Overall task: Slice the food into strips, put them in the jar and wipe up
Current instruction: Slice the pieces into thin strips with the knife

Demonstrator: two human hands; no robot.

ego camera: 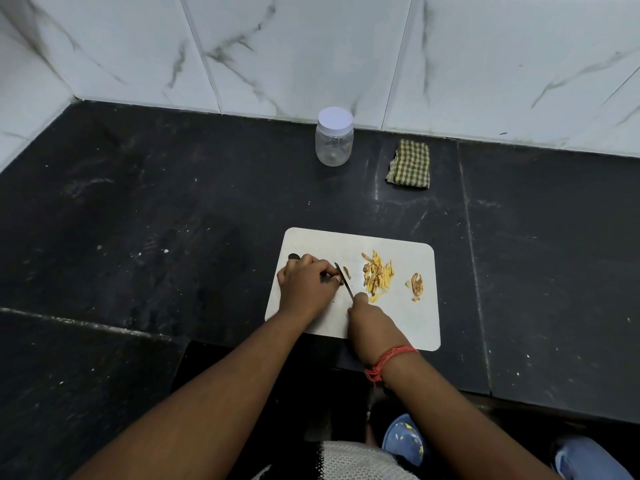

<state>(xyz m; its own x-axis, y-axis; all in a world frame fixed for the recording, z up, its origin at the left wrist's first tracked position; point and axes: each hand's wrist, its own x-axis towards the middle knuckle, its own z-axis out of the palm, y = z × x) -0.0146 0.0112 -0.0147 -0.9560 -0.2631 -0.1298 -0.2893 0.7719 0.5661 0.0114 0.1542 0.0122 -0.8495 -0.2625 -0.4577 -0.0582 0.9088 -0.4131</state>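
Observation:
A white cutting board (408,327) lies on the black counter. On it sit a heap of yellow strips (377,277) and, further right, a small pile of brown peel (416,285). My left hand (306,284) rests on the board's left part, its fingertips pinching a small food piece against the board beside the blade. My right hand (370,323) grips the handle of a small knife (343,278), whose blade points up and left toward those fingertips. A thin cut strip (347,272) lies just right of the blade. A clear jar (334,136) with a white lid stands by the wall.
A folded green checked cloth (409,163) lies right of the jar, near the marble-tiled wall (311,46). The black counter (156,220) stretches left and right of the board. Its front edge runs just below the board, above my blue slippers (403,439).

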